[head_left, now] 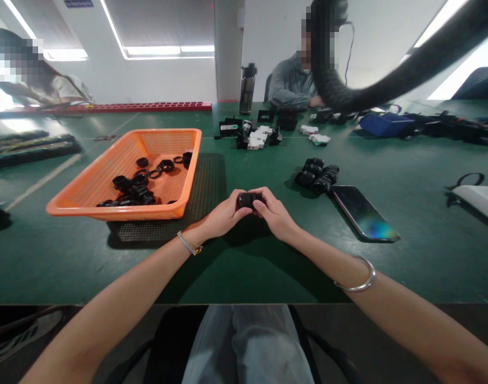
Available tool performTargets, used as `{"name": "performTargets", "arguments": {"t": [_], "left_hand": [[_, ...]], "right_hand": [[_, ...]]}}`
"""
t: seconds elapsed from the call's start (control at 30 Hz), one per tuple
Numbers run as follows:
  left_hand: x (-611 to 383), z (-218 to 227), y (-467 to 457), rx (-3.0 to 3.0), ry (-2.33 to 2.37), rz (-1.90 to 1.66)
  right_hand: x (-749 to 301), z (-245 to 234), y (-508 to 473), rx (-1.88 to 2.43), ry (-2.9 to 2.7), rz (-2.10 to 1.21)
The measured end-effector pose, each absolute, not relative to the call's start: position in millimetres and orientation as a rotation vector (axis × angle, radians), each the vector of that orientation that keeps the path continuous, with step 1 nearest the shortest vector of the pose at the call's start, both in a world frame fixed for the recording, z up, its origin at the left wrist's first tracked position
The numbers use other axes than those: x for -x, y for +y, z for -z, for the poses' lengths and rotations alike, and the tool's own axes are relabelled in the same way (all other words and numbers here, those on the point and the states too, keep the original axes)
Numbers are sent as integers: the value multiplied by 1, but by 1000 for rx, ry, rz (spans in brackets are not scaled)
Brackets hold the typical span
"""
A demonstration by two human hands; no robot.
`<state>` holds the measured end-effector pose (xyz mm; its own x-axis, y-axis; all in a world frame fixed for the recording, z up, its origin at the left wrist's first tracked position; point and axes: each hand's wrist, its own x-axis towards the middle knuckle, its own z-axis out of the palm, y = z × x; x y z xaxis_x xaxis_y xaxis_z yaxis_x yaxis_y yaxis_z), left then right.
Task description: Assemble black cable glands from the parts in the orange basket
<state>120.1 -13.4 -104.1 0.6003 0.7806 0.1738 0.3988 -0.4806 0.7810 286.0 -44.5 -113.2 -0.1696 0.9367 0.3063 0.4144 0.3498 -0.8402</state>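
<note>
A: Here we are at the near middle of the green table, and the black part sits between two hands!

B: Left hand closes on its nine o'clock end, thumb on the near side; right hand pinches the three o'clock end, thumb and fingers curled in.

A: How does it handle, do you reckon?

B: Light, I'd judge, and stiff like moulded plastic. That glossy skin may slip a little; it doesn't look very fragile. Take it by the two ends, just as these fingers do.

A: And the lie of it?

B: Long axis runs roughly nine to three, across the body. Which end is the front? Can't tell; fingertips cover too much.

A: Round the dial: orange basket towards ten, a cluster of black pieces at two, phone just past three!
</note>
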Motion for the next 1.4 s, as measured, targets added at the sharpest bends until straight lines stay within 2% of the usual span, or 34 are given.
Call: {"name": "performTargets", "arguments": {"t": [0.4,0.67,1.1,1.23,1.4], "left_hand": [[-122,107,-15,-2096,813,-711],[-121,108,-16,-2288,915,-709],[-122,111,-7,-2658,899,-708],[-122,111,-6,-2481,901,-698],[-117,112,-4,-2163,911,-693]], "right_hand": [[-289,110,-48,1239,-1735,-620],[-284,114,-49,1218,-1605,-831],[-275,117,-42,1094,-1140,-1423],[-278,118,-39,1171,-1248,-1321],[-292,111,-37,1214,-1724,-838]]}}
